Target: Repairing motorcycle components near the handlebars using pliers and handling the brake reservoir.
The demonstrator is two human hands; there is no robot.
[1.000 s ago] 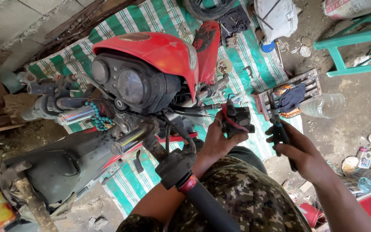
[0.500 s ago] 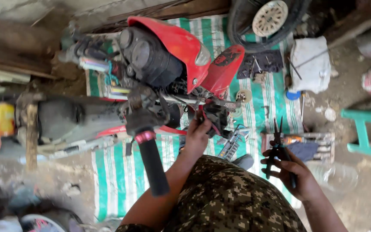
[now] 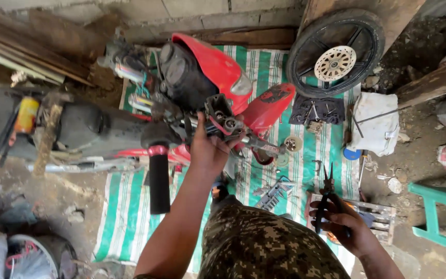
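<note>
At the centre of the head view, the left hand [image 3: 210,150] grips the switch housing [image 3: 222,118] on the red motorbike's handlebar [image 3: 159,170]; near right, the right hand [image 3: 339,222] clasps black pliers [image 3: 327,194]. Dismantling the housing seems underway; next likely needs the pliers brought across

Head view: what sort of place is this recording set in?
Probably an informal motorcycle repair spot on bare ground. A stripped red motorcycle lies on a striped mat, a detached wheel leans nearby, and the right hand holds pliers.
</note>
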